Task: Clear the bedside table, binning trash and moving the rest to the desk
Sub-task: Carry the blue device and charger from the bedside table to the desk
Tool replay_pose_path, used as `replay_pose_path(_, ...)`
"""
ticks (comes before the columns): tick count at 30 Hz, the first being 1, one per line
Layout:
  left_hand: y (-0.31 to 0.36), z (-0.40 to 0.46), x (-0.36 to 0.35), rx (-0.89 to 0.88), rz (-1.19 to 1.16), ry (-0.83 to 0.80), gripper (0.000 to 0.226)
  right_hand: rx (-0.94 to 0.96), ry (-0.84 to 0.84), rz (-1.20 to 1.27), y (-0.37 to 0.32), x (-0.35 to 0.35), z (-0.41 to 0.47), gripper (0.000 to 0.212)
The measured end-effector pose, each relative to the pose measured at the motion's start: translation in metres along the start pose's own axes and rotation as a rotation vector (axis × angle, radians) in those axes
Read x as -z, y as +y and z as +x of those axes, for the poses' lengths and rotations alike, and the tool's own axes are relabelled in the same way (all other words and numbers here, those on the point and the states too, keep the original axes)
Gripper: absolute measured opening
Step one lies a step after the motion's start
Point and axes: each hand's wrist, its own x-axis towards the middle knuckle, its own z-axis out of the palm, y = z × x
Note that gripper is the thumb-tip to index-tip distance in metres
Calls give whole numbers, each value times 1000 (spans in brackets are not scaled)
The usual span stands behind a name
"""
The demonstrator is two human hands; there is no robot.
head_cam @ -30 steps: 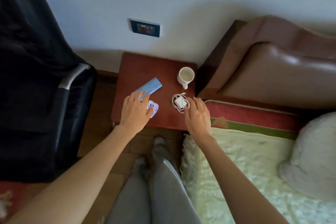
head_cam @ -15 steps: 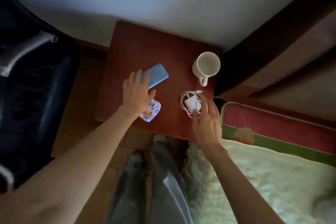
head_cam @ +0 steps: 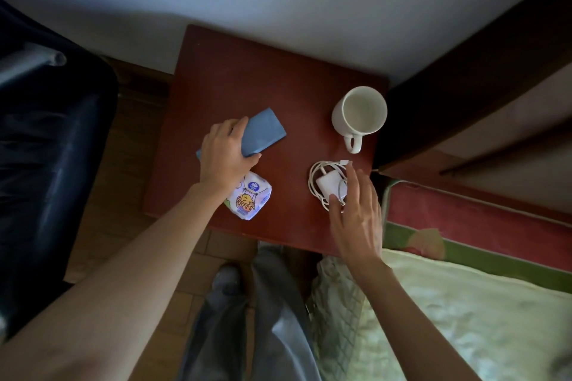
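The left hand (head_cam: 224, 153) grips the blue phone (head_cam: 263, 131) across its near end, fingers and thumb curled round it, at the middle of the bedside table (head_cam: 247, 71). The right hand (head_cam: 356, 213), fingers spread and relaxed, touches the coiled white charger (head_cam: 328, 185) near the right edge. A tissue pack (head_cam: 249, 198) lies by the front edge; a mug (head_cam: 359, 114) stands behind the charger.

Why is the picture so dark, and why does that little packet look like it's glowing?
Head view: the room is dim and the chair at left is nearly black; the glossy tissue packet catches light and glares bluish white; the wide lens bends the bedside table edges.
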Motion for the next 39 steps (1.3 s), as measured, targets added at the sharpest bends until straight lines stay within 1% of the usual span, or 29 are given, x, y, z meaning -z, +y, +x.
replay_pose_path(4,1,-4,8,-57,-33,76,70,9,1,11,3,-2,8,64)
replay_pose_path(6,3,-7,14,-80,-54,104,69,-5,-26,-5,4,-8,15,71)
replay_pose_path(10,5,-16,23,-116,-87,137,70,-29,-93,-53,5,-23,24,85)
replay_pose_path(13,5,-26,24,-104,-123,152,69,-46,-85,-54,3,-31,27,90)
replay_pose_path(18,6,-44,19,-49,-164,143,68,-59,10,-54,1,-39,27,85)
replay_pose_path(22,5,-56,17,-39,-197,136,66,-95,85,13,5,-42,26,77)
replay_pose_path(26,2,-63,19,-30,-204,148,67,-130,98,1,4,-42,25,73)
replay_pose_path(31,0,-65,22,-19,-193,135,71,-107,135,-29,4,-46,23,67)
replay_pose_path(35,1,-64,23,-20,-192,129,71,-162,137,50,2,-47,25,63)
replay_pose_path(39,6,-65,22,-15,-214,132,66,-187,87,114,3,-45,31,59)
